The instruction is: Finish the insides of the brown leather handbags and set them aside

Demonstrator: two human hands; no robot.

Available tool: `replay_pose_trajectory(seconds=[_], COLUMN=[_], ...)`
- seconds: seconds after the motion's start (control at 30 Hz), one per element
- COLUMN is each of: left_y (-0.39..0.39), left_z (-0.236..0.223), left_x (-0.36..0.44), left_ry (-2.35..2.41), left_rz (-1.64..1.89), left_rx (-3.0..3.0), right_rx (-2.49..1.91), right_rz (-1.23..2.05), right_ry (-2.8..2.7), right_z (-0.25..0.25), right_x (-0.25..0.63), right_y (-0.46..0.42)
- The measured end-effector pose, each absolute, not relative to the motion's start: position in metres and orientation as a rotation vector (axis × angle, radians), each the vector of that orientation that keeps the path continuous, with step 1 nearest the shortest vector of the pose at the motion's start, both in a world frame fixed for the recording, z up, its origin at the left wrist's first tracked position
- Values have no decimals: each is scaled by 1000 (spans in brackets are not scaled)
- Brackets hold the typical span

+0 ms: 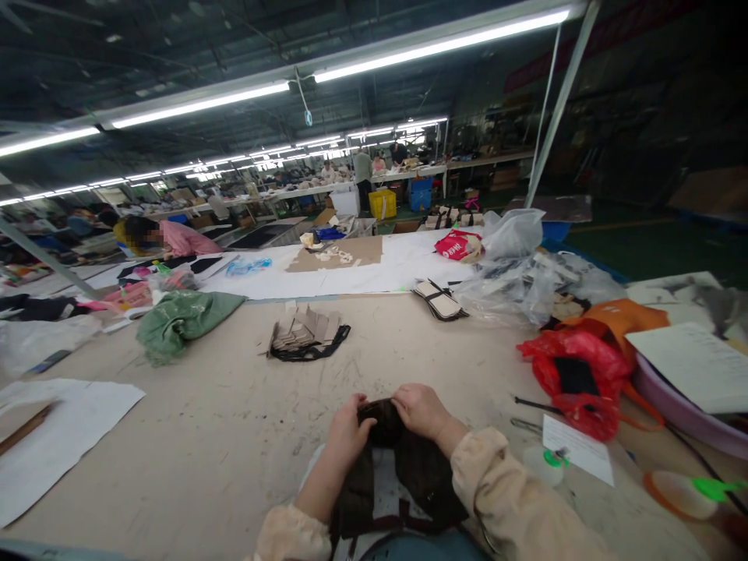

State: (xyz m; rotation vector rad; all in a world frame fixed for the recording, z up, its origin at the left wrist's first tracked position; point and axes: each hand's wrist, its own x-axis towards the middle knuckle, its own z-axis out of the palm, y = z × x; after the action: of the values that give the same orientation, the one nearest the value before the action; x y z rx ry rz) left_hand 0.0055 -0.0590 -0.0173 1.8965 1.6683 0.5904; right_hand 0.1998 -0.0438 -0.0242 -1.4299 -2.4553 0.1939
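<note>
Both hands grip a dark brown piece of material (pixel 424 475), fabric or leather, at the near edge of the table. My left hand (pixel 349 432) pinches its upper left edge between thumb and fingers. On the upper right edge, my right hand (pixel 425 409) is closed with fingers curled over it. The piece bends between the hands and hangs toward my lap, where a pale strip shows in its middle. What exactly the piece is, I cannot tell. Beyond my hands lies a bundle of grey-beige cut pieces (pixel 307 327) with a black strap.
A green bag (pixel 187 319) lies at the left, above a white sheet (pixel 64 436). Rightward are a red plastic bag (pixel 584 374), a purple basin (pixel 683 397), a paper slip (pixel 578 448) and green-capped bottles (pixel 552 463). Another tied bundle (pixel 438 300) sits farther back. A person in pink (pixel 187 238) bends over the far left.
</note>
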Motion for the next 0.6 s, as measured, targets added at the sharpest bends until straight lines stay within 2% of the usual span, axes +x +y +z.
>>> replay_pose_trajectory(seconds=[0.13,0.6], left_y=[-61,-40], left_z=[-15,-14], left_x=[4,10], left_ry=[1734,1680], left_rz=[461,451], left_rx=[1926,1992], right_rx=[-1455,-1471], right_rz=[200,222], right_ry=[-2409,-2398], right_z=[-28,-27], right_x=[208,209], right_y=[-42,-47])
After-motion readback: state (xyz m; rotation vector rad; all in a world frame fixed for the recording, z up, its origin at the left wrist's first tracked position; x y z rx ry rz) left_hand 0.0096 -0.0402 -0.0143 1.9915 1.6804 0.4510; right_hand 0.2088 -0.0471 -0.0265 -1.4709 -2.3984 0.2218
